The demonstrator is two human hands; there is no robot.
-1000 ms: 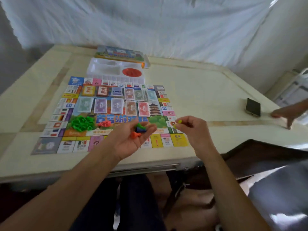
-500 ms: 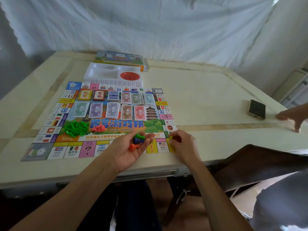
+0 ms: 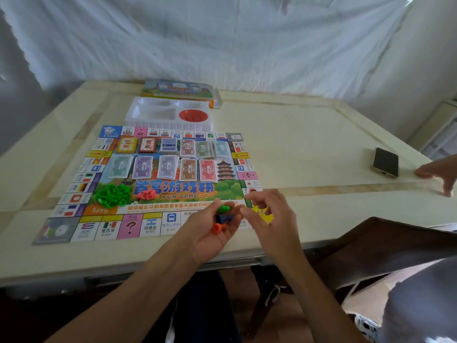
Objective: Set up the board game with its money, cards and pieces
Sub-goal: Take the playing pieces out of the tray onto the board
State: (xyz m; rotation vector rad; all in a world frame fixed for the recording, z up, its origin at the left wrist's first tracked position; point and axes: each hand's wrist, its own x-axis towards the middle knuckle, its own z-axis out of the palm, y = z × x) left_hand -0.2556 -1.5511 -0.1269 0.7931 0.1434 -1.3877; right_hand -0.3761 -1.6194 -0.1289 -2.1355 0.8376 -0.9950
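The game board [image 3: 158, 203] lies flat on the table in front of me. Stacks of paper money [image 3: 168, 167] in two rows and two card decks [image 3: 137, 144] sit on its middle. A heap of green houses [image 3: 112, 194] and a few red hotels [image 3: 147, 194] lie lower left of the title. My left hand [image 3: 202, 236] is cupped palm up over the board's near edge and holds green, blue and orange pawns [image 3: 222, 219]. My right hand [image 3: 272, 219] hovers beside it over the yellow corner square, fingers loosely curled, nothing visible in them.
A white plastic tray [image 3: 148, 123] with a red dish [image 3: 193, 115] stands behind the board, the game box [image 3: 178, 89] beyond it. A phone [image 3: 385, 161] lies at the right, near another person's hand [image 3: 440, 174]. A dark chair [image 3: 383, 238] stands at my right.
My right hand went down to the yellow corner with a yellow piece, then rose back toward my left hand without it. My left hand kept holding the pawns.
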